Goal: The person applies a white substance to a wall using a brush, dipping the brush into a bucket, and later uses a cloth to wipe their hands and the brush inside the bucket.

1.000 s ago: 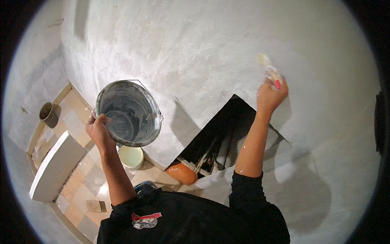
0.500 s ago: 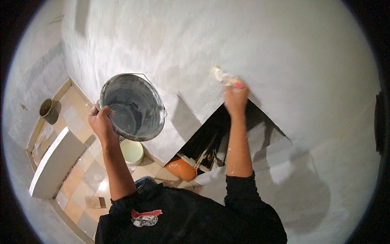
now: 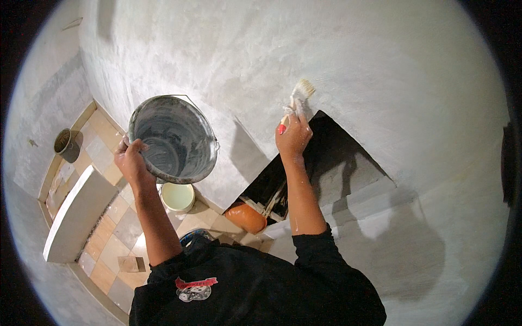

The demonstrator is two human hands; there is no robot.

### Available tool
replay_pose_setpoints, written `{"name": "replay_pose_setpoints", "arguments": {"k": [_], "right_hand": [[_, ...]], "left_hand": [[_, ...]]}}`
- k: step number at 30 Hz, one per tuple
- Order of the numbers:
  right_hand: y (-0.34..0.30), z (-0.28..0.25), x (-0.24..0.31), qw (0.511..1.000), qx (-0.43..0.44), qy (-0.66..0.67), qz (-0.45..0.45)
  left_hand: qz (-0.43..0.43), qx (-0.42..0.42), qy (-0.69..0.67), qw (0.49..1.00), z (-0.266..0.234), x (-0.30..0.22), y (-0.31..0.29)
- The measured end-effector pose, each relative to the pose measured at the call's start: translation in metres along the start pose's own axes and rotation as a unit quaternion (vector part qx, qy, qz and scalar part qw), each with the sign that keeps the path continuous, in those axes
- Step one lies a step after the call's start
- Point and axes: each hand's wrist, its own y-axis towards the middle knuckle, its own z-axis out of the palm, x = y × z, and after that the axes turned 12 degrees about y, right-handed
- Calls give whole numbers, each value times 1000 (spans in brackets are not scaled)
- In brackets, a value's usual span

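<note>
By its left rim, my left hand grips a grey bucket, tilted so that its smeared inside shows; a thin wire handle lies along its far rim. My right hand is closed round a paintbrush with pale bristles, a white-coated ferrule and a red end on the handle. The bristles point up and right, at or close to the pale, patchy wall; whether they touch it I cannot tell. The hand is in front of the edge of a dark opening in the wall.
Below the bucket, a white pail with pale liquid stands on the tiled floor. An orange rounded object and sticks lie at the opening. At the left are a low white partition and a small dark bucket.
My right hand has moved left and slightly down, and the brush has swung from pointing up-left to up-right. The grey bucket has shifted slightly left, still held in my left hand.
</note>
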Motion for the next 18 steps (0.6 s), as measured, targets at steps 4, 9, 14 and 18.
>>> {"name": "replay_pose_setpoints", "arguments": {"k": [4, 9, 14, 18], "right_hand": [[36, -31, 8, 986, 53, 67, 143], [74, -92, -18, 961, -267, 64, 13], [50, -91, -20, 963, -181, -6, 199], [3, -26, -35, 994, -103, -9, -42]], "left_hand": [[-2, -12, -28, 1000, 2, -3, 0], [-9, -14, -9, 1000, 5, -7, -8], [13, -18, -12, 1000, -2, -3, -5], [6, -34, -26, 999, 5, -1, -11]]}}
